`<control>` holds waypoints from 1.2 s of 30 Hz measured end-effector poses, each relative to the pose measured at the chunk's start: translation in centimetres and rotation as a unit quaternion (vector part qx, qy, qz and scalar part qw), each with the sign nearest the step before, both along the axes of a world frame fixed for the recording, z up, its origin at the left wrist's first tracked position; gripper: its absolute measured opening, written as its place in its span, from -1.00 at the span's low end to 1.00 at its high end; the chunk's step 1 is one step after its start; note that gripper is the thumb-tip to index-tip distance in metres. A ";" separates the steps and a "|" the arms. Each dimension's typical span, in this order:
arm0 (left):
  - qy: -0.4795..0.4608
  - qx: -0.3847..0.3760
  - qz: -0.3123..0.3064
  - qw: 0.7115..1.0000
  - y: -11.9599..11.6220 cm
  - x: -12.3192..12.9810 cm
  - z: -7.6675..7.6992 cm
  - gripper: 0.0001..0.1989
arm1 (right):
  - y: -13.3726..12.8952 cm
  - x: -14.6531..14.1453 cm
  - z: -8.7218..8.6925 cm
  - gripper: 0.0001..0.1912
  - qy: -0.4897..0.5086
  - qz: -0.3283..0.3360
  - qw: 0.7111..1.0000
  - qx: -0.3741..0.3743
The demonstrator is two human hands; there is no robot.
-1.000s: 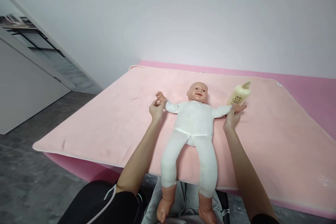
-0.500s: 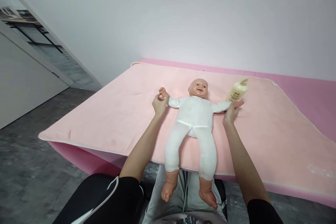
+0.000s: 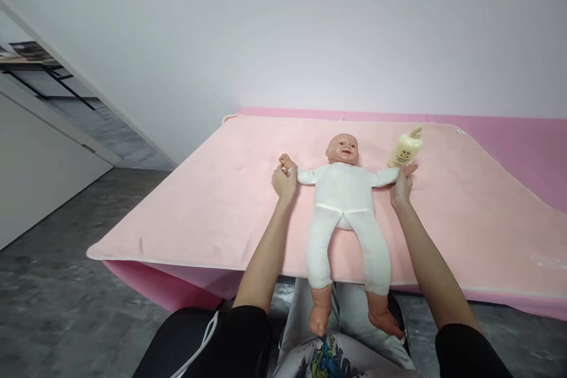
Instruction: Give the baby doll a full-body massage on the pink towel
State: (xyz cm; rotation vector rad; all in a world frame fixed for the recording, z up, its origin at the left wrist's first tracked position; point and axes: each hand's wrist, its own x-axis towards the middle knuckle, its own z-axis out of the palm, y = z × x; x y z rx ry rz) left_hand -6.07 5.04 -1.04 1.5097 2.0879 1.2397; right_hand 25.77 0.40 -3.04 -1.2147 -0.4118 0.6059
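A baby doll [image 3: 344,189] with a white cloth body lies face up on the pink blanket [image 3: 199,201], its arms spread and its feet hanging past the near edge. My left hand [image 3: 284,182] is closed around the doll's wrist at the left. At the right, my right hand [image 3: 403,185] holds the end of the other doll arm, whose hand is hidden by my fingers. Just behind my right hand, a pale yellow pump bottle [image 3: 405,149] lies tilted on the blanket.
Behind the blanket rises a white wall [image 3: 283,47]. A darker pink surface [image 3: 522,159] shows at the right and back. My lap in grey trousers is under the doll's feet, with grey floor [image 3: 57,283] at the left.
The view has shifted, so the doll and both hands appear a little farther right. Both hands keep their hold on the doll's arms, and the bottle still lies behind my right hand.
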 end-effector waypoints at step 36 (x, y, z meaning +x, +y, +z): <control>0.091 0.013 0.073 0.993 -1.0 1.0 0.9 -0.58 | -1.2 -1.1 0.9 -0.49 -0.094 0.040 0.994 -0.039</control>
